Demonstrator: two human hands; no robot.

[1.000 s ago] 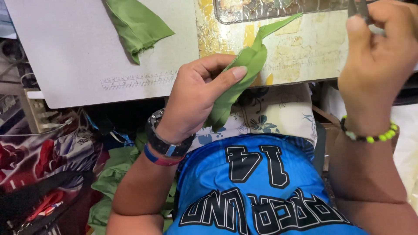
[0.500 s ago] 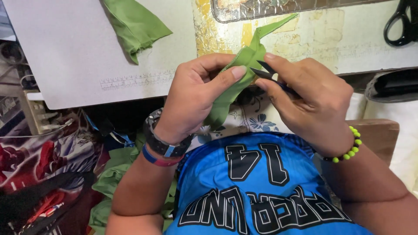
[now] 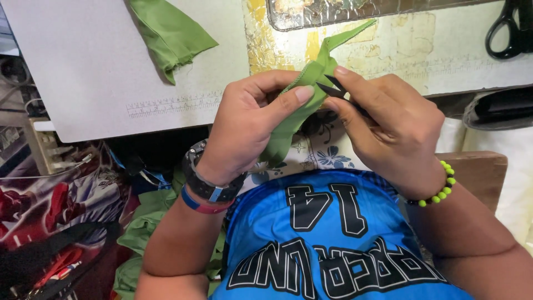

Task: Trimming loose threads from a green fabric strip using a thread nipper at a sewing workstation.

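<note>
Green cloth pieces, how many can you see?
3, maybe more hidden: one folded green cloth piece pinched between the left hand and right hand, one green cloth scrap on the white table, and bunched green fabric down by the left arm.

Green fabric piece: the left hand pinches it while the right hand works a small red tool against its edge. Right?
Not quite. In the head view the left hand pinches the green fabric piece, but the small tool in the right hand is dark, not red.
</note>
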